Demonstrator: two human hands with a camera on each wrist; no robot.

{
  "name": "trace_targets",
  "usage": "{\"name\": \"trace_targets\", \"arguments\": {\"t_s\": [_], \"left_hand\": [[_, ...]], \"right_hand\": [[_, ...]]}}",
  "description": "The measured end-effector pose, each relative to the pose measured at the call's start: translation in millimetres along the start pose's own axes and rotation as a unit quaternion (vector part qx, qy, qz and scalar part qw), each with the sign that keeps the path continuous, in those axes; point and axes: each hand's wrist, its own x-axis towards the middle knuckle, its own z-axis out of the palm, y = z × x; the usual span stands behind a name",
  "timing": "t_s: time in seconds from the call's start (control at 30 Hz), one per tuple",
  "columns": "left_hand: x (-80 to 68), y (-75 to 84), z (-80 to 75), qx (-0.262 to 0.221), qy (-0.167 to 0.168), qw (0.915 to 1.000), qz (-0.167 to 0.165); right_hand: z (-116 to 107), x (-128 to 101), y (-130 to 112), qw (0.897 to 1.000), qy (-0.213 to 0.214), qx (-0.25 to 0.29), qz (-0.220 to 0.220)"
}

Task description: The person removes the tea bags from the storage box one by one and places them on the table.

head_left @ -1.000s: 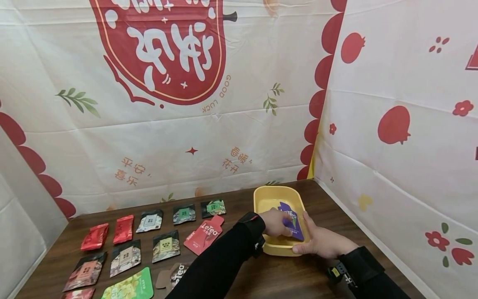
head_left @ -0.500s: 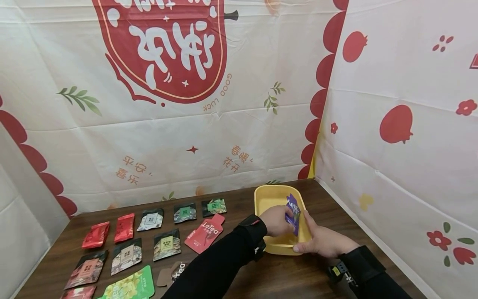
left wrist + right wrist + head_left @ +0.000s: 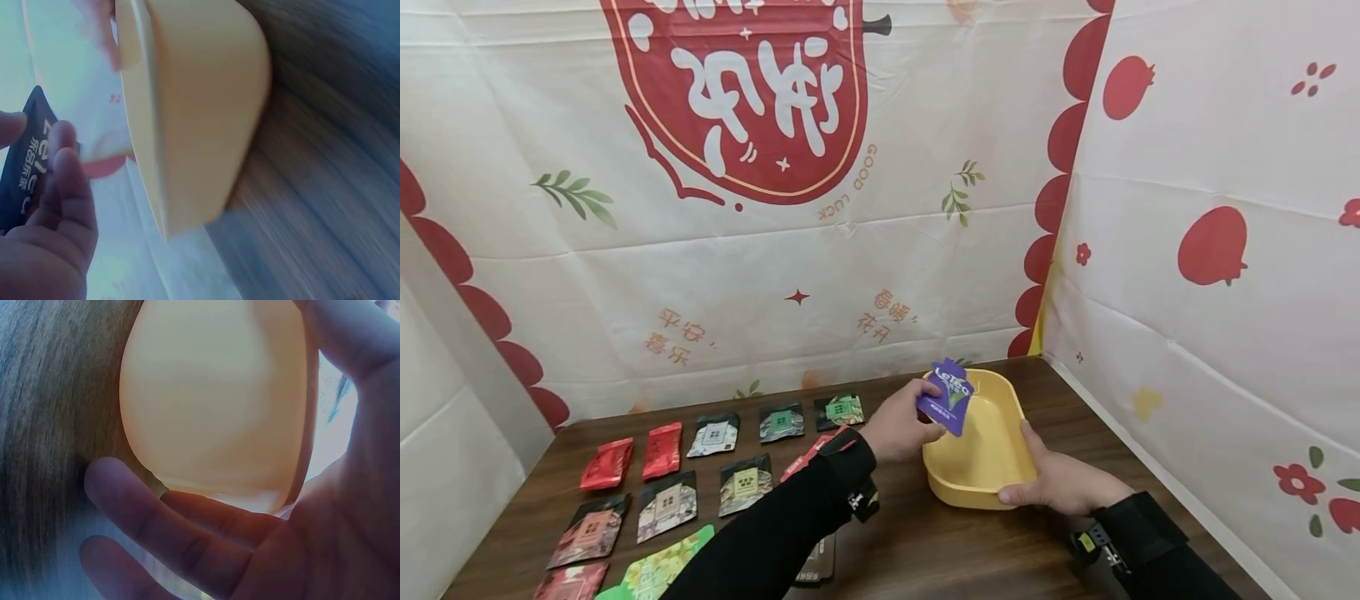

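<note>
My left hand [image 3: 898, 427] pinches a purple LeTea packet [image 3: 951, 400] between thumb and fingers, over the left rim of the yellow plastic tub [image 3: 977, 450]. The left wrist view shows the packet's dark back [image 3: 28, 156] in the fingers, beside the tub's outer wall [image 3: 200, 112]. The tub's inside holds nothing that shows. My right hand [image 3: 1063, 479] grips the tub at its near right corner, thumb at the front and fingers along the right side. In the right wrist view its fingers [image 3: 169, 531] bend around the tub's end [image 3: 212, 394].
Rows of small tea sachets lie left on the wooden table [image 3: 910, 550], among them red ones [image 3: 662, 451] and black ones [image 3: 746, 486]. A green packet [image 3: 658, 567], a pink one [image 3: 805, 458] and a brown one [image 3: 817, 562] are partly behind my left sleeve. Printed cloth walls [image 3: 775, 250] stand behind and right.
My left hand has lifted the purple packet out of the tub and moved left and up with it. My right hand keeps its grip on the tub. The view has shifted slightly.
</note>
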Motion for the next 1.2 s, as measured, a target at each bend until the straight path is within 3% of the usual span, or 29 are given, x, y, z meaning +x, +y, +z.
{"name": "trace_targets", "arguments": {"t_s": [0.3, 0.4, 0.63, 0.73, 0.83, 0.93, 1.13, 1.2], "left_hand": [[-30.0, -21.9, -32.6, -0.082, 0.024, 0.9961, 0.025], [-41.5, -26.8, -40.0, -0.095, 0.052, 0.9935, 0.035], [-70.5, -39.0, -56.1, 0.000, 0.160, 0.9828, 0.093], [-81.1, -44.7, -59.6, 0.037, 0.160, 0.9793, 0.119], [-90.6, -50.6, -60.3, 0.096, 0.137, 0.9750, 0.146], [-98.1, -55.5, -58.6, 0.181, 0.118, 0.9591, 0.182], [-110.3, -59.8, -48.3, 0.354, 0.052, 0.8987, 0.253], [-113.1, -59.5, -43.1, 0.389, 0.014, 0.8871, 0.248]], "right_hand": [[0, 0, 2, 1.000, -0.006, 0.006, 0.015], [0, -1, 4, 1.000, -0.009, 0.010, -0.002], [0, -2, 3, 1.000, -0.010, 0.016, -0.022], [0, -2, 2, 0.999, -0.012, 0.021, -0.023], [0, -2, 1, 0.999, -0.012, 0.026, -0.024], [1, -3, 0, 0.999, -0.011, 0.027, -0.022], [0, -3, -1, 1.000, -0.005, 0.013, -0.018], [0, -2, -1, 1.000, -0.003, 0.010, -0.019]]}}
